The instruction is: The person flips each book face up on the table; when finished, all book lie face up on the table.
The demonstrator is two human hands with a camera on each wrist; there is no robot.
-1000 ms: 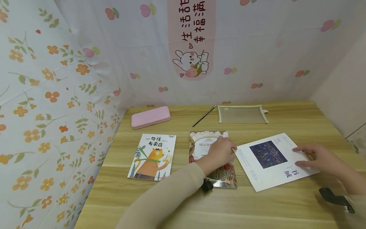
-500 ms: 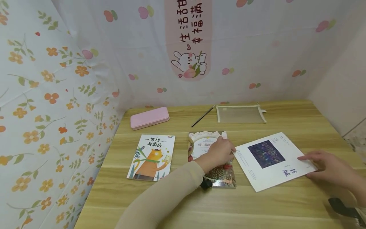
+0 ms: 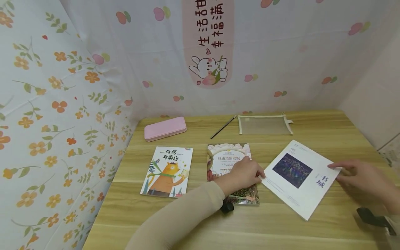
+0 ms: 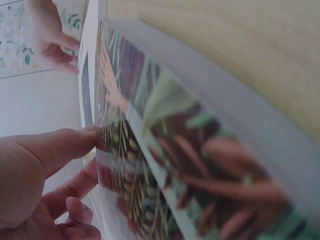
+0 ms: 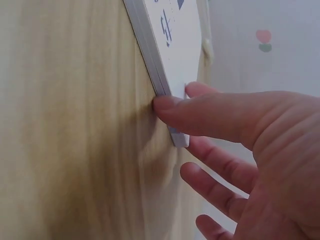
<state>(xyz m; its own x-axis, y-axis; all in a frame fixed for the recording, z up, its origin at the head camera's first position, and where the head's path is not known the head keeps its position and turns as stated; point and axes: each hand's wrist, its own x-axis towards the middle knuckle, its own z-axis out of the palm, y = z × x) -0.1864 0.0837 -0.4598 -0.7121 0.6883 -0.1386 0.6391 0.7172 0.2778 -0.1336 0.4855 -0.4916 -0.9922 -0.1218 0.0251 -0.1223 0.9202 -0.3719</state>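
A white magazine (image 3: 301, 175) with a dark picture on its cover lies turned at an angle on the right half of the table. My left hand (image 3: 245, 175) reaches across a picture-covered book (image 3: 228, 152) and pinches the magazine's left corner. In the left wrist view, that book's glossy cover (image 4: 150, 150) fills the foreground, and the left thumb and forefinger meet its far edge. At the opposite corner, my right hand (image 3: 359, 177) grips the magazine; the right wrist view shows the thumb (image 5: 170, 107) on its edge and the other fingers partly spread behind.
Left of the hands lies a book with an orange bear (image 3: 167, 173). Along the back are a pink pencil case (image 3: 165, 128), a pencil (image 3: 223, 127) and a mesh zip pouch (image 3: 265, 125). A printed cloth (image 3: 150, 52) hangs behind the wooden table (image 3: 125, 215).
The magazine has turned counterclockwise, its left corner shifting toward the person and its right corner away. My left hand has moved slightly nearer the person; the right hand has shifted along the magazine's edge.
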